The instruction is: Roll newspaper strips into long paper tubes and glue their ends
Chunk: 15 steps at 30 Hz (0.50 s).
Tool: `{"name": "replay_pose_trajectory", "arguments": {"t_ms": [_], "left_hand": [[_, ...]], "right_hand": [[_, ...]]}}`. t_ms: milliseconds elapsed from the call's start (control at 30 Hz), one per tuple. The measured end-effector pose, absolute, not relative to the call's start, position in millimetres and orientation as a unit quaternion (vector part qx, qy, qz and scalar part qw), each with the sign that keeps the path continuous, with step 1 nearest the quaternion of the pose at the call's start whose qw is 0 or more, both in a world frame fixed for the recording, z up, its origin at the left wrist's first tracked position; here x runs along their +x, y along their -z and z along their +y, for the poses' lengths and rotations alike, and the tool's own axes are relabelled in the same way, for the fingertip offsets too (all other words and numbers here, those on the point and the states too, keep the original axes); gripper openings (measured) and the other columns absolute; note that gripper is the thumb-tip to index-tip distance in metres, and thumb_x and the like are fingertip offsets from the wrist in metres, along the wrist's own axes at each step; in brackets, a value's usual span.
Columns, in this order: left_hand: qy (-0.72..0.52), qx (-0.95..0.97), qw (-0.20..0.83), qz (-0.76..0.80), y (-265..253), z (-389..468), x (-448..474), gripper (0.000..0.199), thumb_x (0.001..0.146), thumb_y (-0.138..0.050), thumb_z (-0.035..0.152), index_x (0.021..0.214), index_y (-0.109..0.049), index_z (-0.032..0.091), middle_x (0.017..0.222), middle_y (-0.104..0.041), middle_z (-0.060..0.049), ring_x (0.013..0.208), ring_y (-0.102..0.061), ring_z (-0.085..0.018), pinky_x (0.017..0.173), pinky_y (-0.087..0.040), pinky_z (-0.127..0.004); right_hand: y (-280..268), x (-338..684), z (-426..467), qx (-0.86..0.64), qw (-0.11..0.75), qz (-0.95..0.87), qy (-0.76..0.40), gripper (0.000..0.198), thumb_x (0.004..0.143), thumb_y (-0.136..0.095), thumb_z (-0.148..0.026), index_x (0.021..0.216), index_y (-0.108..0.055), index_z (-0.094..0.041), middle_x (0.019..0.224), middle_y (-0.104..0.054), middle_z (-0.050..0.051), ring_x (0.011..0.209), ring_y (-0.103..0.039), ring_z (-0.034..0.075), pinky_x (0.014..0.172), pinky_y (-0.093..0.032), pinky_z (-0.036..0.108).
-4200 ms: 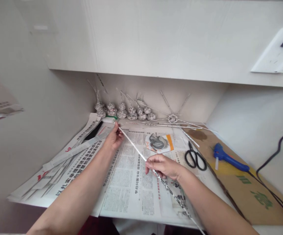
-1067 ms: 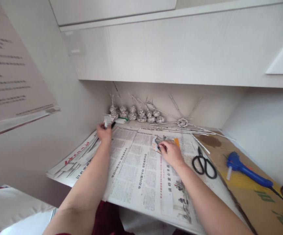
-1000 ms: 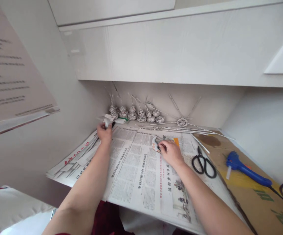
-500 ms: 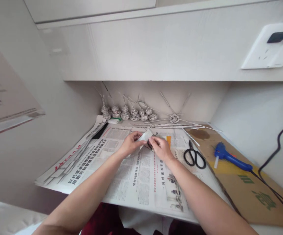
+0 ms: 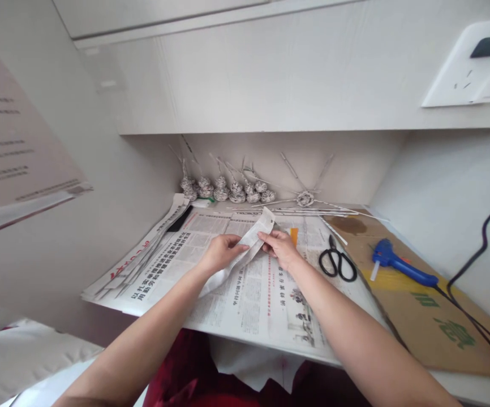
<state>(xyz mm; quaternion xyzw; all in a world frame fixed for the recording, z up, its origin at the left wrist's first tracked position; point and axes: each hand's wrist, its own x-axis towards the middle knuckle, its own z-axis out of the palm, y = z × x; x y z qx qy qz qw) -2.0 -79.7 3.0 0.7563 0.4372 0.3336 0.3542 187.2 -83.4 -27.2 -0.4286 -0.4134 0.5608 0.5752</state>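
Observation:
A long strip of newspaper (image 5: pixel 251 242) slants across the middle of the desk, its upper end raised toward the back. My left hand (image 5: pixel 224 253) pinches its left edge between thumb and fingers. On the other edge, near the upper end, my right hand (image 5: pixel 279 246) grips it with thumb and fingertips. The strip's lower end trails down past my left wrist. Beneath both hands lie spread newspaper sheets (image 5: pixel 215 316). Black-handled scissors (image 5: pixel 337 261) rest to the right of my right hand.
Several woven paper gourds (image 5: pixel 236 193) line the back wall, beside a woven piece with spread paper sticks (image 5: pixel 305 198). Thin paper rods (image 5: pixel 296 211) lie before them. Right, a blue glue gun (image 5: pixel 402 268) sits on cardboard (image 5: pixel 423 333). Paper strips (image 5: pixel 143 254) are stacked left.
The newspaper strip now stretches out longer and flatter, with its upper end raised. My hands have shifted only slightly. The view has tilted a little.

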Motion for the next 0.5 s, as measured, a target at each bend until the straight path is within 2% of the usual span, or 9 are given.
{"name": "replay_pose_trajectory", "arguments": {"t_ms": [67, 133, 233, 300, 367, 433, 500], "left_hand": [[-0.326, 0.750, 0.342, 0.463, -8.7, -86.4, -10.7, 0.029, 0.073, -0.063, 0.045, 0.072, -0.069, 0.016, 0.068, -0.066, -0.001, 0.067, -0.059, -0.018, 0.059, -0.042, -0.025], [-0.342, 0.722, 0.368, 0.475, -18.2, -99.0, -23.0, 0.032, 0.073, -0.063, 0.048, 0.073, -0.067, 0.016, 0.067, -0.064, -0.001, 0.062, -0.056, -0.016, 0.056, -0.041, -0.024], [-0.313, 0.644, 0.539, 0.443, -31.5, -129.6, -48.1, 0.037, 0.078, -0.058, 0.052, 0.083, -0.063, 0.015, 0.072, -0.065, -0.003, 0.053, -0.052, -0.011, 0.049, -0.040, -0.022], [-0.268, 0.618, 0.600, 0.431, -31.5, -154.4, -67.1, 0.036, 0.078, -0.059, 0.051, 0.082, -0.060, 0.014, 0.070, -0.064, -0.003, 0.050, -0.051, -0.009, 0.047, -0.038, -0.021], [-0.191, 0.610, 0.643, 0.422, -19.7, -178.6, -85.7, 0.036, 0.078, -0.060, 0.050, 0.082, -0.060, 0.014, 0.068, -0.064, -0.004, 0.049, -0.051, -0.010, 0.046, -0.037, -0.021], [-0.112, 0.592, 0.680, 0.418, 3.3, -199.8, -102.9, 0.038, 0.078, -0.059, 0.051, 0.085, -0.059, 0.014, 0.076, -0.066, -0.006, 0.055, -0.055, -0.012, 0.050, -0.039, -0.022], [-0.076, 0.609, 0.672, 0.414, 33.7, -216.6, -118.5, 0.039, 0.078, -0.058, 0.051, 0.083, -0.061, 0.013, 0.075, -0.065, -0.005, 0.060, -0.054, -0.012, 0.056, -0.039, -0.023]], "right_hand": [[27.1, 188.1, -83.1, -0.432, 0.575, -0.413, -0.559, 0.033, 0.058, -0.080, -0.041, 0.066, -0.062, -0.015, 0.046, -0.055, -0.002, 0.038, -0.043, 0.006, 0.030, -0.017, 0.017], [26.7, 189.6, -82.6, -0.434, 0.579, -0.411, -0.555, 0.034, 0.059, -0.078, -0.044, 0.068, -0.061, -0.016, 0.047, -0.056, -0.002, 0.039, -0.047, 0.008, 0.029, -0.019, 0.017], [26.6, 191.7, -81.7, -0.437, 0.583, -0.407, -0.551, 0.035, 0.064, -0.073, -0.048, 0.072, -0.061, -0.016, 0.055, -0.062, 0.001, 0.040, -0.050, 0.009, 0.029, -0.021, 0.016], [27.0, 191.8, -81.4, -0.438, 0.581, -0.409, -0.550, 0.035, 0.065, -0.073, -0.048, 0.072, -0.061, -0.015, 0.059, -0.064, 0.003, 0.041, -0.052, 0.008, 0.029, -0.023, 0.016], [27.6, 191.0, -81.3, -0.440, 0.580, -0.413, -0.548, 0.035, 0.066, -0.072, -0.048, 0.070, -0.061, -0.015, 0.057, -0.064, 0.003, 0.040, -0.052, 0.009, 0.029, -0.025, 0.016], [28.4, 189.7, -81.4, -0.443, 0.580, -0.415, -0.544, 0.035, 0.066, -0.072, -0.047, 0.068, -0.060, -0.015, 0.054, -0.062, 0.003, 0.040, -0.052, 0.009, 0.029, -0.025, 0.016], [29.2, 188.6, -81.4, -0.445, 0.577, -0.418, -0.542, 0.033, 0.067, -0.071, -0.047, 0.067, -0.061, -0.015, 0.054, -0.062, 0.003, 0.040, -0.052, 0.009, 0.028, -0.025, 0.017]]}}
